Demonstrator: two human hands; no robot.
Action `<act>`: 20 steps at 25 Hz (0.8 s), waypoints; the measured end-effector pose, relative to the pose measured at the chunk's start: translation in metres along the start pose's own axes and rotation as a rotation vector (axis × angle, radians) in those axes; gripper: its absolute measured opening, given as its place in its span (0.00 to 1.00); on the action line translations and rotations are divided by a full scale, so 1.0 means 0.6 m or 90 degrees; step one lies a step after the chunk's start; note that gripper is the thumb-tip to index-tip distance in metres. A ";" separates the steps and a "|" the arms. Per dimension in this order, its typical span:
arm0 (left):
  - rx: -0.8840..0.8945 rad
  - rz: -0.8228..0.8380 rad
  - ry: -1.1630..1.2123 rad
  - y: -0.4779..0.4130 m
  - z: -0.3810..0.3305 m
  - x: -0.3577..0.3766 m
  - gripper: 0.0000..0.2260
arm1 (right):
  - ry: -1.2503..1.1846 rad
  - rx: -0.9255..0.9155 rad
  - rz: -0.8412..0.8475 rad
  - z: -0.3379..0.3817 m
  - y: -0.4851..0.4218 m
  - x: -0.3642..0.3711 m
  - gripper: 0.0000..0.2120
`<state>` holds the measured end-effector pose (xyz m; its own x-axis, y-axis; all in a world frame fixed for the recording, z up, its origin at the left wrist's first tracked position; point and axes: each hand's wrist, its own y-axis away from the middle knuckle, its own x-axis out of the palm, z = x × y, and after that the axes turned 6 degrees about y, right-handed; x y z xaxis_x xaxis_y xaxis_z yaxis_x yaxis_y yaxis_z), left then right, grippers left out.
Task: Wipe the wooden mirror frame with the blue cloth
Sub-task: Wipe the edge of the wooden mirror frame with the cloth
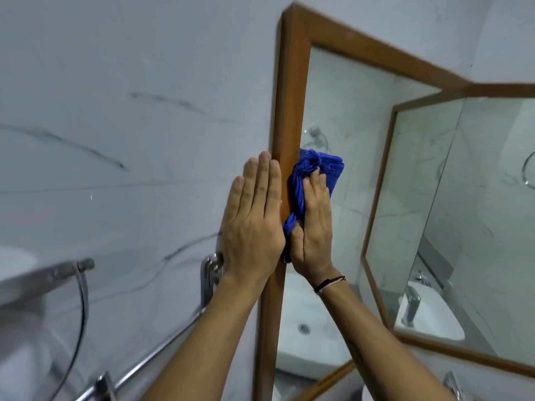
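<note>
Two hands on the wooden mirror frame [286, 111]. Left hand [253, 211] flat, fingers together, at 9 o'clock of the right hand [314, 224]. Right fingers clutch the blue cloth [307, 172].

Wooden mirror frame [288, 111]: plain brown wood, mitred at the top corner, mounted upright. Blue cloth [314, 172]: bright blue microfibre, bunched into folds, pressed against the inner edge of the frame's left upright, about halfway down, overlapping onto the glass.
</note>
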<state>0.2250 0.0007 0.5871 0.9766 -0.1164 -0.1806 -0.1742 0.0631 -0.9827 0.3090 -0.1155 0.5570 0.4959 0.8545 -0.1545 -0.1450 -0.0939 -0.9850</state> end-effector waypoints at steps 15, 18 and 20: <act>-0.023 0.191 0.032 0.437 -0.022 0.055 0.32 | 0.089 0.195 0.317 0.022 0.705 0.034 0.34; -0.056 0.197 0.022 0.460 -0.028 0.068 0.34 | 0.047 0.255 0.303 0.042 0.695 0.043 0.33; -0.062 0.198 0.010 0.466 -0.032 0.076 0.34 | 0.022 0.237 0.192 0.022 0.610 0.067 0.32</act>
<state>0.2185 -0.0057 0.3032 0.8731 -0.1220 -0.4719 -0.4752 0.0022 -0.8798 0.2644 -0.1089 0.1913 0.4125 0.7991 -0.4373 -0.5800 -0.1398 -0.8025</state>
